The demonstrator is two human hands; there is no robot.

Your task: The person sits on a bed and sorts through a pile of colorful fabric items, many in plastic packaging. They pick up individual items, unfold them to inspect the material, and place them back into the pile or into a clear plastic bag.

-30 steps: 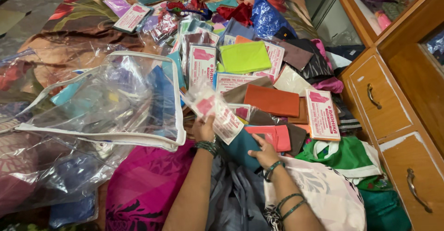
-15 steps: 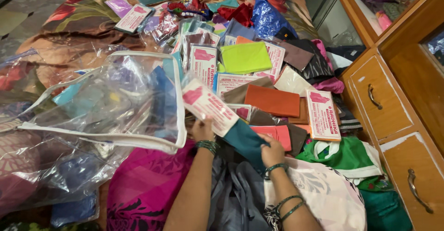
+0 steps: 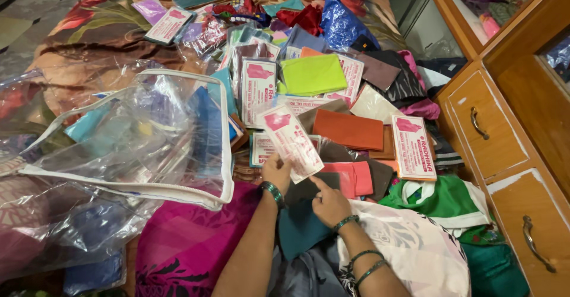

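While gripping a clear-wrapped packet w/ pink-and-white card (image 3: 292, 141) by its lower edge, left hand (image 3: 276, 172) sits closed on it, thumb & fingers pinching; packet tilts up and away from that hand, leaning left. Right hand (image 3: 328, 201) just beside, to the right and a bit nearer the body, fingers loosely curled, index finger out, tip pointing at the packet's lower right corner; can't tell if touching. Holds nothing. Green bangles on both wrists.

Directly under both hands: folded teal cloth (image 3: 300, 228), w/ a dark brown folded piece (image 3: 309, 185) between the hands. Just right of right hand: coral-pink folded cloth (image 3: 354, 177), then green cloth w/ white trim (image 3: 442, 199). Beyond the hands, further up: orange folded cloth (image 3: 349, 129), lime-green folded cloth (image 3: 313, 74), more carded packets, e.g. one (image 3: 414, 147) up-right of right hand. Left of left hand: big clear zip bag w/ white edging (image 3: 142, 136), blue pieces inside. Below-left: magenta fabric (image 3: 190, 237). Near right forearm: white printed bag (image 3: 415, 249). Far right: wooden drawers (image 3: 499, 136) w/ metal handles. All spread over a floral bedspread (image 3: 101, 29).
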